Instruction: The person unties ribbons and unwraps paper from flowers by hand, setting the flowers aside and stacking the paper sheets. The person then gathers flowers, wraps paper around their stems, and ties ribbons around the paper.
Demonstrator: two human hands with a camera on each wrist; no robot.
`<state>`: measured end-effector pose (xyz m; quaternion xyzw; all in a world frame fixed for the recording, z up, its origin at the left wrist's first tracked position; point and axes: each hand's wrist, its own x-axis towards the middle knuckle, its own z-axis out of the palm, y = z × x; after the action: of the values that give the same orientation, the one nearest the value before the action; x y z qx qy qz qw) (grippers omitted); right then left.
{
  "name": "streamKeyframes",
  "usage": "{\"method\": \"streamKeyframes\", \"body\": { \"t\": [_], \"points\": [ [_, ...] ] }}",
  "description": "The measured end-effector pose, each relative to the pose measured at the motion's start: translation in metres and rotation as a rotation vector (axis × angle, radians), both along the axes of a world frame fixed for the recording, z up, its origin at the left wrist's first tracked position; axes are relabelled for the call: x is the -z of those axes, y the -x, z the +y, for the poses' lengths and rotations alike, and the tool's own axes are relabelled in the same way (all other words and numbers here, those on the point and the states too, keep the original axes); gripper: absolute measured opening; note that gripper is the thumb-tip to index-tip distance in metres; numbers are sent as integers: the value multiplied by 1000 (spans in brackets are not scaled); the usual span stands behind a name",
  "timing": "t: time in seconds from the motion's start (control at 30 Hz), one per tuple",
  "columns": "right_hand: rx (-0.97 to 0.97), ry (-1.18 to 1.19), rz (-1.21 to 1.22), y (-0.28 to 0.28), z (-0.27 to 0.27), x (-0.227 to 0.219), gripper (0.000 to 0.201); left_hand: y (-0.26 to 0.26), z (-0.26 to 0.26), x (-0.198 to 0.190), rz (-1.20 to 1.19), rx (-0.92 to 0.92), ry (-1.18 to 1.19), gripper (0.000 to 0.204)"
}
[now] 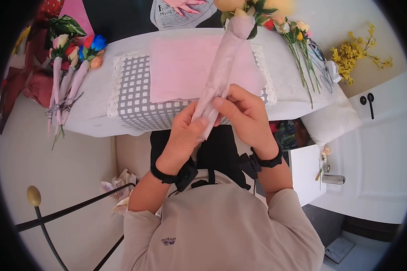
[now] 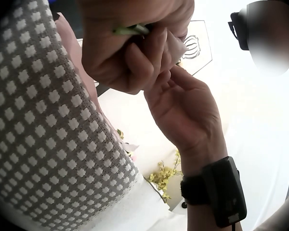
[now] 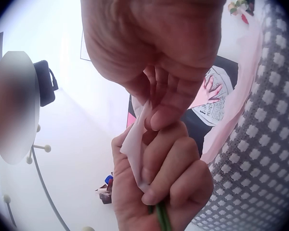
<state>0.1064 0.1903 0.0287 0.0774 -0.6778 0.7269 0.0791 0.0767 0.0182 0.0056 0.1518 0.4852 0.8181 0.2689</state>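
A flower stem wrapped in pale pink tissue paper (image 1: 221, 61) slants over the table, with leaves and pale yellow blooms (image 1: 230, 4) at its far end. Near the lower end my left hand (image 1: 185, 128) curls round the wrapped stem, thumb lying on the paper. Bare green stems (image 3: 162, 216) stick out below that hand in the right wrist view. My right hand (image 1: 246, 113) is just beside it, thumb and fingers pinching the paper. A loose paper flap (image 3: 135, 147) stands out between both hands. In the left wrist view, the fingers of both hands meet closely.
Flat pink tissue sheets (image 1: 181, 67) lie on a grey-and-white checked cloth (image 1: 133, 86). Several wrapped roses (image 1: 68, 81) rest at the left table end. Loose long-stemmed flowers (image 1: 300, 49) lie on the right, near yellow blossom sprays (image 1: 359, 54). A white pillow (image 1: 332, 119) sits below the table's right edge.
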Motion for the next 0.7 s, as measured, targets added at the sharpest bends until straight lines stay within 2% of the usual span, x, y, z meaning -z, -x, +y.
{"method": "streamKeyframes", "body": {
  "t": [0.13, 0.2, 0.23, 0.3, 0.33, 0.4, 0.43, 0.5, 0.53, 0.6, 0.63, 0.7],
  "points": [
    [102, -81, 46, 0, -4, 4, 15, 6, 5, 31, 67, -115, -7, 17],
    [186, -139, 77, 0, -6, 6, 15, 8, 9, 47, 431, -427, 188, 17],
    [187, -140, 79, -2, -5, 5, 15, 8, 9, 51, 433, -427, 186, 17],
    [207, -339, 49, -7, -4, 2, 16, 6, 10, 55, 620, -471, 232, 21],
    [204, -340, 49, -8, -5, 2, 16, 6, 9, 57, 619, -474, 233, 21],
    [222, -330, 46, -9, -7, 1, 15, 8, 8, 56, 540, -319, 165, 30],
    [221, -330, 49, -9, -7, 2, 15, 8, 8, 52, 543, -321, 165, 30],
    [193, -226, 18, -10, -6, 6, 14, 4, 8, 41, -46, -68, -257, 48],
    [192, -227, 19, -10, -8, 6, 14, 5, 5, 45, -46, -69, -257, 48],
    [227, -99, 104, -7, -16, 4, 11, 8, -3, 49, 64, 75, -213, 58],
    [224, -98, 106, -6, -15, 5, 11, 9, -3, 45, 67, 72, -212, 58],
    [247, -205, 150, -6, -10, 9, 10, 10, -1, 34, 257, -45, 3, 43]
  ]
}}
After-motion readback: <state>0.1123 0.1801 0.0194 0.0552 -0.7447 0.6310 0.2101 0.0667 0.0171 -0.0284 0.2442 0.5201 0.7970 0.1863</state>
